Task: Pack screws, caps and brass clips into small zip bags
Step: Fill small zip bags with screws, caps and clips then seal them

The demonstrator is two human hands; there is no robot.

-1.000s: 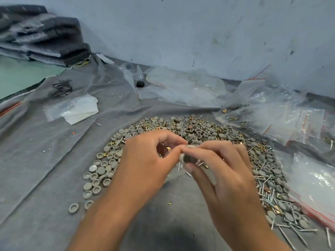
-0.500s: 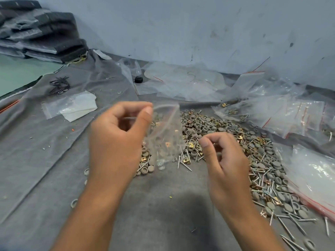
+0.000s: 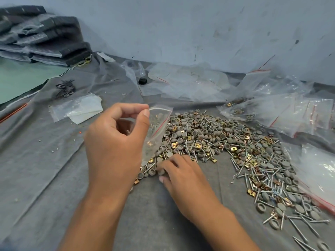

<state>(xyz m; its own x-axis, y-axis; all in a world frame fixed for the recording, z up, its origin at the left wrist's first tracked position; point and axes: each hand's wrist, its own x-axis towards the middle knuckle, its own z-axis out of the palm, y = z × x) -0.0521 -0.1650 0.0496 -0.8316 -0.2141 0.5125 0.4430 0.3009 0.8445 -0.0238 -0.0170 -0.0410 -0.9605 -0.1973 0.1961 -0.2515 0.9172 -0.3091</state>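
Head view, centre frame: a small zip bag (image 3: 157, 131) hangs by its top edge, pinched between thumb and forefinger of the left hand (image 3: 116, 142). Just below it, the right hand (image 3: 181, 171) rests fingers-down on the pile of caps, screws and brass clips (image 3: 226, 142); it seems to pinch one grey cap, though I cannot tell. More clear bags (image 3: 290, 113) lie at right on the grey cloth (image 3: 45, 160).

Matt grey cloth (image 3: 54, 169) was spread as the work surface; a thin, glossy clear-plastic zip bag (image 3: 157, 127) was held up; dull grey plastic caps (image 3: 199, 131), bright metal screws (image 3: 246, 180), shiny brass clips (image 3: 233, 149) were heaped; the wall (image 3: 181, 29) looked rough, scuffed
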